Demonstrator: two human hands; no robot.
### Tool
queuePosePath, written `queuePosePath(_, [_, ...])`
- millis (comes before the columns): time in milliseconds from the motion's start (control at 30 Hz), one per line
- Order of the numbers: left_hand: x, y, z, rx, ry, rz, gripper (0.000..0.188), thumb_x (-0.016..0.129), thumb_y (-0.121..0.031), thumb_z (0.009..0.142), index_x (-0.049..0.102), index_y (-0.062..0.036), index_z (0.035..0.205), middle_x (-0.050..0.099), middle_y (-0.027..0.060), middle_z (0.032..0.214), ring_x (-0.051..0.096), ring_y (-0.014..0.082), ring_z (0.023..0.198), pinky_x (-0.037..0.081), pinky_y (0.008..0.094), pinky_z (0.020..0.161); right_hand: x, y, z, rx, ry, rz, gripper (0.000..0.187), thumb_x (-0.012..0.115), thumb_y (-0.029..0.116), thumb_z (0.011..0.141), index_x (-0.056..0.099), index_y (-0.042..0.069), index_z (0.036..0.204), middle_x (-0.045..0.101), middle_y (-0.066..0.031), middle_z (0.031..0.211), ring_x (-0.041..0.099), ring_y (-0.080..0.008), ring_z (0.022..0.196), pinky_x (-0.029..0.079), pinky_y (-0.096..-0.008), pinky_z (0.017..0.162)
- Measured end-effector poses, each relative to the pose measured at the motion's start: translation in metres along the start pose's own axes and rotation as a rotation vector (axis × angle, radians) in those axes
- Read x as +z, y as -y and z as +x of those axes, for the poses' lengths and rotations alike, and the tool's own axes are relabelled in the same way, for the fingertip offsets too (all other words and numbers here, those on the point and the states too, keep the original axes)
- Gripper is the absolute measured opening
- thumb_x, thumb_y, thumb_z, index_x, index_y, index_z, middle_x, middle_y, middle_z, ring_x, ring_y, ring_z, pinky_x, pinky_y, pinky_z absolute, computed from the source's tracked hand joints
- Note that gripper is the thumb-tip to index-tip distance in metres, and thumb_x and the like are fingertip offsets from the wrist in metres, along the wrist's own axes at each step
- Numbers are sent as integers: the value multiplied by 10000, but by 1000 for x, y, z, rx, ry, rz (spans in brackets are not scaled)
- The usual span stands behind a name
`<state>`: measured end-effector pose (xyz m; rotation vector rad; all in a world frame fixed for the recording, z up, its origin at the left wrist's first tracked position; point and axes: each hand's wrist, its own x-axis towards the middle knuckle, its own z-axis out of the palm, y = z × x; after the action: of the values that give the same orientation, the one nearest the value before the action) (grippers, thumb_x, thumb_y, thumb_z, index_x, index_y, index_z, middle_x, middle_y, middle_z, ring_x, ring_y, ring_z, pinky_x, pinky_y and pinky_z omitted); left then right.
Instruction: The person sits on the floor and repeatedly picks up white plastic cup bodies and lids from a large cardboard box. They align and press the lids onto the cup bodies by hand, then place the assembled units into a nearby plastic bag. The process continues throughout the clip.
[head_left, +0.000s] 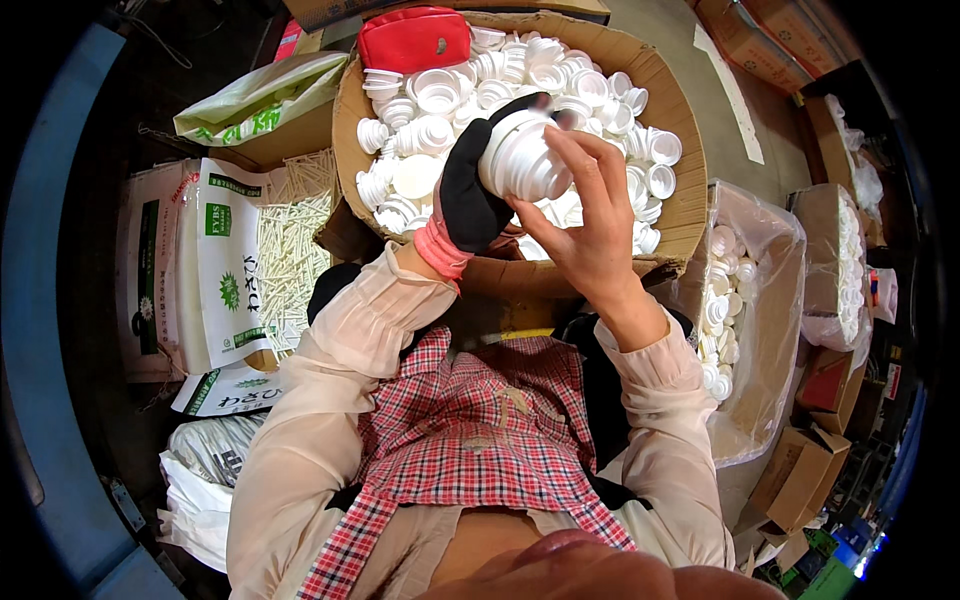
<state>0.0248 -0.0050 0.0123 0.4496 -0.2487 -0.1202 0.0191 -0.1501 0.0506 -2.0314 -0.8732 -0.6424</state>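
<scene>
My left hand (468, 190), in a black glove with a pink cuff, is closed around a white stepped plastic cap (522, 158). The cap is held tilted above a large open cardboard box. My bare right hand (592, 215) grips the cap's right end, with the thumb low and the forefinger high on it. Other white plastic caps (437, 92) fill the cardboard box (690, 130) below my hands. A red zipped pouch (414, 40) lies on the caps at the far left of the box.
To the left, an open printed sack (228, 235) stands beside a heap of thin pale sticks (295, 245). A bag-lined carton (755, 330) with more white caps (722, 310) stands to the right. Other cartons (800, 480) line the far right; a blue beam (60, 200) edges the left.
</scene>
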Motion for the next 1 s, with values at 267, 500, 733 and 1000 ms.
queuePosePath(267, [-1, -1, 0, -7, 16, 9, 486, 385, -283, 993, 383, 6, 1384, 503, 141, 1324, 506, 222, 1200, 400, 343, 1021, -1, 2, 0, 6, 5, -1, 665, 812, 54, 640, 540, 58, 1247, 527, -138, 1168, 557, -279, 1048, 480, -349, 850])
queuePosePath(500, [14, -9, -10, -26, -22, 543, 602, 628, -130, 854, 388, 5, 1390, 495, 111, 1343, 480, 167, 1200, 374, 314, 1024, -9, 2, 7, 183, 46, 145, 717, 827, 185, 652, 520, 75, 1291, 498, -109, 1261, 477, -261, 1154, 414, -375, 928])
queuePosePath(733, [-11, 16, -2, 86, 113, 881, 680, 641, -113, 817, 345, 21, 1413, 480, 124, 1350, 489, 172, 1183, 371, 302, 1015, 15, -20, 12, 784, -161, 605, 584, 375, 473, 999, 626, -50, 936, 591, -36, 780, 516, -116, 765, 415, -256, 729])
queuePosePath(1000, [-92, 28, -4, 77, 32, 1132, 601, 615, -107, 842, 383, 17, 1383, 485, 155, 1334, 473, 234, 1221, 362, 356, 1035, 22, -50, 3, 854, 118, 662, 424, 547, 359, 932, 556, -10, 1141, 589, -105, 1091, 538, -169, 986, 426, -301, 880])
